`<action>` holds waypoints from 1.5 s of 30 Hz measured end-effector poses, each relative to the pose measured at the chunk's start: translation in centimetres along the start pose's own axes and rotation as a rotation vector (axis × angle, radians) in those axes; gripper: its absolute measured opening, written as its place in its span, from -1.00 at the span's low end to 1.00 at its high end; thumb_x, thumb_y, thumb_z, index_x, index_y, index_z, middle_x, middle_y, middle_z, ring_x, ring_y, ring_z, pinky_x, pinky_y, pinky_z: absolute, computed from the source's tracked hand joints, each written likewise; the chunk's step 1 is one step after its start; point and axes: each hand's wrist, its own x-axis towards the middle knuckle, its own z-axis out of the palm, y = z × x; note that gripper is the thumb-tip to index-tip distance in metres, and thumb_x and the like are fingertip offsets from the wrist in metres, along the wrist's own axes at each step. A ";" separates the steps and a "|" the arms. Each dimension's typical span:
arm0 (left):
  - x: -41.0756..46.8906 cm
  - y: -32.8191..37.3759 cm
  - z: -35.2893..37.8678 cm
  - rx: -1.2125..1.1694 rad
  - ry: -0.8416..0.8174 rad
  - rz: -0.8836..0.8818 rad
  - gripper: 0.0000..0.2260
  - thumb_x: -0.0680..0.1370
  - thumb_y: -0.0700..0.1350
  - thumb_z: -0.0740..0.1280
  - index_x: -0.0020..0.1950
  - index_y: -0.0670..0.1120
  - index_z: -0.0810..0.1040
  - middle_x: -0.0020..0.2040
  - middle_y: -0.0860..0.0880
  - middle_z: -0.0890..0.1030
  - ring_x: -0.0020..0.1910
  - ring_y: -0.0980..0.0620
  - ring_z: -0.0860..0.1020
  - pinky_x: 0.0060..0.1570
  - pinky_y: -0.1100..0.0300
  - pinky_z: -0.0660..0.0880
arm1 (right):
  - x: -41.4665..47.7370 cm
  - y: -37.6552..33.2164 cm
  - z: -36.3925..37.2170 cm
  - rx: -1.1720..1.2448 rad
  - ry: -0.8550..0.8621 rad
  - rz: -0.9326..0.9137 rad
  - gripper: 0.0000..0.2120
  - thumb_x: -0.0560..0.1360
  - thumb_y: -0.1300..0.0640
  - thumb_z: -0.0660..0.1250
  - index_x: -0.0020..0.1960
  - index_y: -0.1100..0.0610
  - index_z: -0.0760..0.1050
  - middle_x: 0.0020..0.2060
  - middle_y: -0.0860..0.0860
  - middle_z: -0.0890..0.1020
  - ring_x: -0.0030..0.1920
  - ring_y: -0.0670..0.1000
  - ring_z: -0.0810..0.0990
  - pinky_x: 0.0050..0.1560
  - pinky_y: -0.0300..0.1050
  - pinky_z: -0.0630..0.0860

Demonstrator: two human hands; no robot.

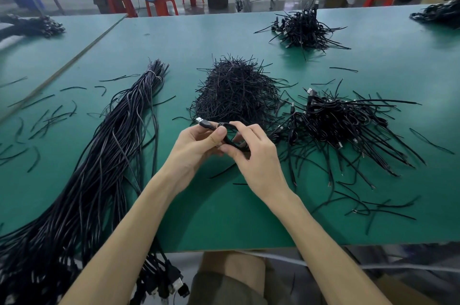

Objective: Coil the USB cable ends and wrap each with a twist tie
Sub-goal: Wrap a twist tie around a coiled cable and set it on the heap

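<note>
Where the USB cable [232, 141] is wound into a small loop, it sits lifted just above the green worktop [211, 217], pinched from both sides, with its metal plug [199, 120] poking out up and to the left. The left grip [196, 148] curls under the loop with the thumb pressed on the strands just behind the plug. The right grip [257, 155] closes round the loop's other side, forefinger arched over the top. Whether a twist tie is on the loop cannot be told (everything there is black on black). The cable looks light, thin and springy, so the coil would likely spring open if let go. The sound place to hold it is across all the turns at once, near the plug, leaving a bare stretch for the tie. Just beyond the hands lies the heap of twist ties [236, 90]; to the left is a long bundle of uncoiled cables [112, 155], and to the right a pile of coiled ones [343, 125].
</note>
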 end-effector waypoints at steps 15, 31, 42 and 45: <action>0.0 -0.3 0.6 0.317 0.088 0.150 -0.74 0.52 -0.15 0.51 0.06 -0.30 0.57 -0.24 -0.15 0.66 -0.27 -0.03 0.62 -0.17 0.20 0.58 | 0.1 -0.3 -0.4 0.033 0.033 0.033 -0.83 0.56 0.32 0.37 0.08 0.18 0.70 -0.19 -0.01 0.60 -0.19 -0.10 0.56 -0.10 -0.15 0.54; -0.1 2.0 -2.0 1.319 -0.273 0.202 -0.50 0.62 0.36 -0.04 -0.11 0.00 0.44 -0.20 0.10 0.54 -0.18 0.05 0.52 -0.12 0.03 0.48 | -0.7 -0.8 0.0 -0.179 -0.151 -0.109 -0.88 0.61 0.30 0.32 0.08 0.26 0.62 -0.15 0.07 0.52 -0.17 0.07 0.52 -0.11 0.09 0.55; -0.8 1.0 -2.1 1.137 -0.172 0.152 -0.78 0.72 0.12 0.08 -0.05 0.07 0.35 -0.26 -0.06 0.55 -0.31 -0.08 0.46 -0.24 -0.06 0.44 | -0.6 -0.7 0.5 -0.361 -0.242 -0.081 -0.56 0.62 0.04 0.35 0.42 0.19 0.37 0.17 0.07 0.49 0.01 0.16 0.60 -0.09 0.07 0.58; -0.7 1.3 -2.0 1.151 -0.166 0.103 -0.67 0.66 0.26 -0.02 -0.11 0.09 0.33 -0.27 -0.08 0.54 -0.34 -0.05 0.41 -0.25 -0.01 0.45 | -0.7 -0.5 0.6 -0.448 -0.204 -0.096 -0.63 0.65 0.06 0.30 0.39 0.17 0.37 0.14 0.07 0.46 -0.03 0.15 0.59 -0.23 0.02 0.56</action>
